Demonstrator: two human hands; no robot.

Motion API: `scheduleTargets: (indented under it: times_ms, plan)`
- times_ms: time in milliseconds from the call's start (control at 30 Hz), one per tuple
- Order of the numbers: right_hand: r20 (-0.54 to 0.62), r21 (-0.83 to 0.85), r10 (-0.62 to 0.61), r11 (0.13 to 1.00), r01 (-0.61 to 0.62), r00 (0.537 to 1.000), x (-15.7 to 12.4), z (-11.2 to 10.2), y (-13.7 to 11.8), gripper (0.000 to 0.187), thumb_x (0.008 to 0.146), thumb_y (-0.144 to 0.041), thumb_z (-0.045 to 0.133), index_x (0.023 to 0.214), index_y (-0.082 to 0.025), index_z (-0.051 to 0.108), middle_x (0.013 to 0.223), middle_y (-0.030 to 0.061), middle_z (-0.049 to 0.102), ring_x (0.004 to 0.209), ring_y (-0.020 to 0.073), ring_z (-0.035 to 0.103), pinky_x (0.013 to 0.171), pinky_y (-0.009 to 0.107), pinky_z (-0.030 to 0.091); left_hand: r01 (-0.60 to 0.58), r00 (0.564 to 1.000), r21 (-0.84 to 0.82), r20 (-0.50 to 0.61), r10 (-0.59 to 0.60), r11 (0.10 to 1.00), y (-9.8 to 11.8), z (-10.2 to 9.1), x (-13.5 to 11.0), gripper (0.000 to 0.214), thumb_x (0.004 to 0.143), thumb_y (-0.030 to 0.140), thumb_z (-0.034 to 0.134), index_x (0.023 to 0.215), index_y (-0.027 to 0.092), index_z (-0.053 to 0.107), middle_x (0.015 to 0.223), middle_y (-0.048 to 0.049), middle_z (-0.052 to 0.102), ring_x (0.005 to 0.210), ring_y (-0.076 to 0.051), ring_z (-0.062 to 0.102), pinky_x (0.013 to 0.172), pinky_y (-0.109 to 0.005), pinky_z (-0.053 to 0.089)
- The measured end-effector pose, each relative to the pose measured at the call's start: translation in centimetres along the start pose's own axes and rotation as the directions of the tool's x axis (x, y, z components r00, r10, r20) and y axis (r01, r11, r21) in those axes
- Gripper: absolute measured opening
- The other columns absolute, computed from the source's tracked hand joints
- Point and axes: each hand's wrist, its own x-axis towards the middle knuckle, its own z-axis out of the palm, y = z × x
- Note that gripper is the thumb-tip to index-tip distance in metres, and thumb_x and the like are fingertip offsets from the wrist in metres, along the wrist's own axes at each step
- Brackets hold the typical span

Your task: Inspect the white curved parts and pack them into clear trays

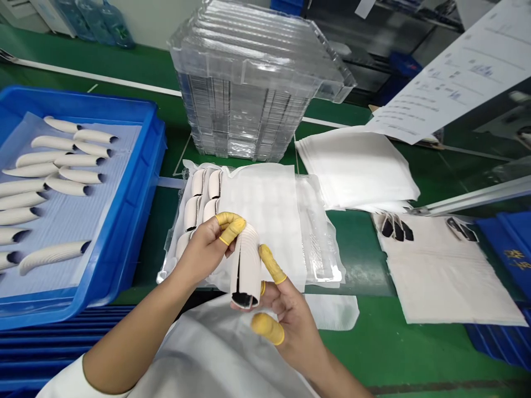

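Between my hands is a cream, ribbed, curved shell piece (249, 260), its black inside showing at the lower end and along a lengthwise slit. My left hand (207, 243) pinches its upper end between thumb and finger. From below and the right, my right hand (286, 309) supports it, with fingertips under the lower end and the thumb held apart. Yellow finger cots cover several fingertips on both hands. Behind them, a clear plastic tray (172, 249) lined with white sheet (265, 193) holds several similar pieces (192, 213) at its left side.
At left, a blue bin (143, 221) carries several more cream pieces (56, 257) on white lining. A tall stack of clear trays (249, 83) stands behind. White sheets (360, 166) lie at right, near a pale cloth (448, 276) bearing small black parts (397, 228). A printed paper (456, 72) hangs upper right.
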Motion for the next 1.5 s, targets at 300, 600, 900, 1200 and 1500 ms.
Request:
scheduleTargets:
  times_ms: [300,600,900,1200,1500]
  plan:
    - [0.267,0.688,0.265,0.621,-0.376,0.927,0.3,1.8,1.1,0.047,0.080,-0.062,0.069,0.096,-0.019,0.076,0.090,0.0022,0.071,0.075,0.0109,0.063,0.063,0.020,0.050,-0.214,0.968,-0.242,-0.185,0.172,0.946,-0.4,2.1,-0.8,0.034,0.075,0.053,0.075,0.084,0.021,0.065,0.078,0.0029,0.066,0.054,-0.005,0.046,0.053,-0.018,0.042]
    - [0.303,0.729,0.271,0.552,-0.405,0.914,-0.3,1.4,2.2,0.033,0.070,-0.055,0.081,0.089,-0.028,0.076,0.097,-0.0013,0.074,0.073,0.0096,0.058,0.060,0.017,0.045,-0.096,0.981,-0.363,-0.192,0.027,0.927,-0.2,3.6,-1.1,0.049,0.062,0.064,0.079,0.082,0.023,0.062,0.088,0.0011,0.071,0.076,-0.013,0.064,0.070,-0.024,0.052]
    - [0.192,0.705,0.257,0.635,-0.315,0.947,0.3,2.1,1.9,0.040,0.064,-0.056,0.085,0.086,-0.025,0.074,0.087,-0.0017,0.072,0.069,0.0078,0.057,0.062,0.018,0.044,-0.062,0.982,-0.377,-0.187,-0.010,0.924,-1.3,3.2,-1.0,0.046,0.068,0.064,0.074,0.088,0.025,0.061,0.090,0.0026,0.072,0.068,-0.011,0.062,0.062,-0.023,0.050]
    - [-0.313,-0.050,-0.137,0.991,0.128,0.940,0.5,-0.4,0.8,0.062,0.075,-0.047,0.081,0.131,-0.031,0.059,0.085,0.0019,0.073,0.080,0.0182,0.064,0.081,0.035,0.050,-0.104,0.978,-0.156,0.166,0.130,0.982,-1.7,0.2,-3.8,0.064,0.079,0.028,0.077,0.137,0.034,0.050,0.129,-0.0069,0.067,0.112,-0.022,0.065,0.093,-0.034,0.052]
    - [-0.251,-0.325,-0.309,0.920,0.221,0.917,0.5,-0.6,0.5,0.064,0.071,-0.049,0.082,0.130,-0.033,0.065,0.081,-0.0005,0.068,0.075,0.0169,0.055,0.081,0.037,0.052,0.018,0.978,-0.218,0.205,0.028,0.976,-1.4,0.0,-4.1,0.059,0.082,0.033,0.074,0.136,0.033,0.051,0.102,-0.0056,0.075,0.090,-0.020,0.072,0.078,-0.032,0.057]
